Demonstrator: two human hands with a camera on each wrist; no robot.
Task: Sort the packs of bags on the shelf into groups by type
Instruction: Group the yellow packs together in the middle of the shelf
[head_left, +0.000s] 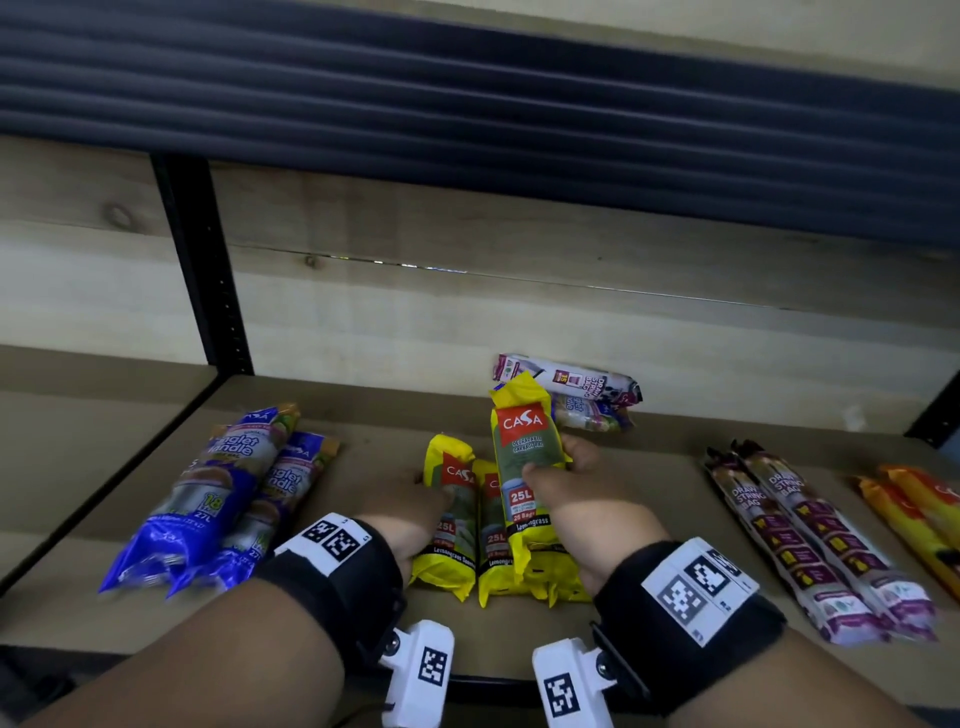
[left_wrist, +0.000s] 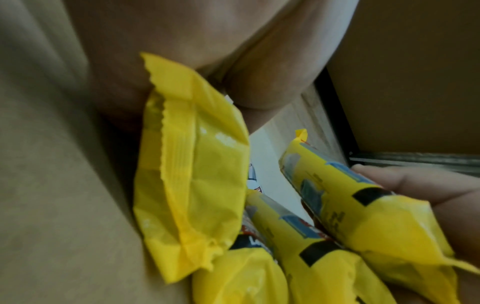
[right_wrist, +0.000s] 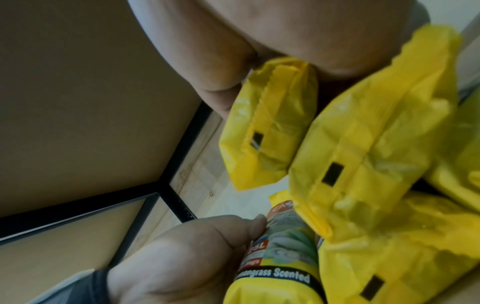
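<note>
Several yellow Casa garbage-bag packs lie together mid-shelf. My right hand (head_left: 550, 462) grips one yellow pack (head_left: 524, 447) and holds it tilted up over two others (head_left: 493, 540). In the right wrist view a yellow pack (right_wrist: 270, 127) runs up into the palm. My left hand (head_left: 431, 493) holds the leftmost yellow pack (head_left: 449, 519), which lies on the shelf. Its thumb (right_wrist: 228, 230) presses the "Lemongrass Scented" pack (right_wrist: 283, 257). In the left wrist view that pack (left_wrist: 197, 174) sits under the palm.
Two blue handle-bag packs (head_left: 218, 493) lie at the left. Purple drawstring packs (head_left: 810, 540) and orange packs (head_left: 919, 514) lie at the right. At the back wall a purple-white pack (head_left: 566, 376) rests on a blue one (head_left: 592, 413). A black upright (head_left: 208, 260) stands back left.
</note>
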